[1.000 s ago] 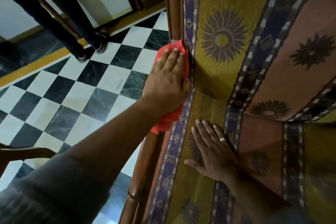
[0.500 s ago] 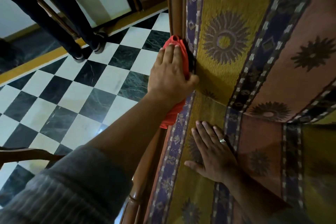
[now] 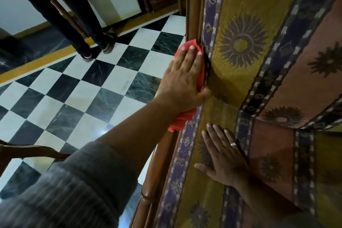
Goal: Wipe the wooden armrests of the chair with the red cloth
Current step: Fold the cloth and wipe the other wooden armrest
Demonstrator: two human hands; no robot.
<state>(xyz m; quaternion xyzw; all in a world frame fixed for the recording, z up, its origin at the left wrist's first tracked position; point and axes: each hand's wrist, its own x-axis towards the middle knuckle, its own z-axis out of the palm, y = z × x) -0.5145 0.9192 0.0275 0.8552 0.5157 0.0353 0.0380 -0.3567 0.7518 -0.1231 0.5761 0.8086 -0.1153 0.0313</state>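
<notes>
The red cloth (image 3: pixel 188 45) is pressed against the chair's brown wooden armrest rail (image 3: pixel 192 5), which runs from the top of the view down to the bottom (image 3: pixel 157 168). My left hand (image 3: pixel 183 79) lies flat over the cloth with its thumb hooked round the rail's cushion side; a tail of the cloth (image 3: pixel 180 120) hangs below the wrist. My right hand (image 3: pixel 224 155), wearing a ring, rests flat with fingers spread on the patterned yellow, blue and rust upholstery (image 3: pixel 259 79). The rail under the cloth is hidden.
A black-and-white checkered floor (image 3: pixel 83 89) lies left of the chair. A person's dark-trousered legs and shoes (image 3: pixel 100 44) stand on it near a yellow border strip. A curved wooden piece of other furniture (image 3: pixel 31 151) juts in at the lower left.
My left hand has slid the red cloth further up along the wooden rail, away from me. My right hand has stayed flat on the upholstery.
</notes>
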